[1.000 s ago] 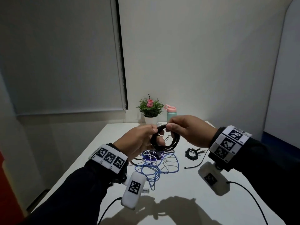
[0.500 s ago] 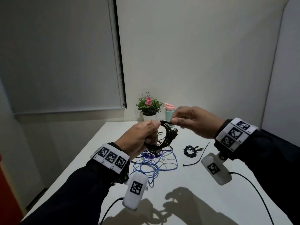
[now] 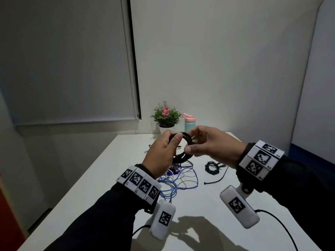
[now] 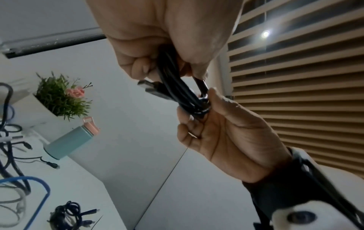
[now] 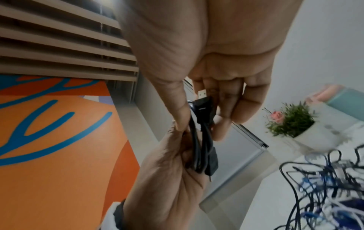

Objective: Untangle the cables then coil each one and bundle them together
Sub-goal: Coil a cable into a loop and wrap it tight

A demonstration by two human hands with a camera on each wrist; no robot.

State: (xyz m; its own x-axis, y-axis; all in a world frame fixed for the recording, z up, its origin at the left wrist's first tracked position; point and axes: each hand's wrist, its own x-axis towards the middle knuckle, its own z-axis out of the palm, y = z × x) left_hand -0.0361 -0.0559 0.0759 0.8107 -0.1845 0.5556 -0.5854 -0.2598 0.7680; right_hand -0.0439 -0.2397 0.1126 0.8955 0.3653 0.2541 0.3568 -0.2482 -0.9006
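Note:
A black cable coil is held upright above the table between both hands. My left hand grips its left side, thumb over the loops. The right hand pinches the coil's right side between thumb and fingers. In the left wrist view the loops run from my left hand to the right hand. The right wrist view shows a USB plug at my right hand's fingertips. A tangle of blue, white and black cables lies on the table beneath.
A small coiled black cable and a black tie lie right of the tangle. A potted plant and a teal bottle stand at the back of the white table, near the wall.
The right hand drew a cable end away from the coil to the right, then came back and now pinches the coil's right side. The left hand kept hold of the coil.

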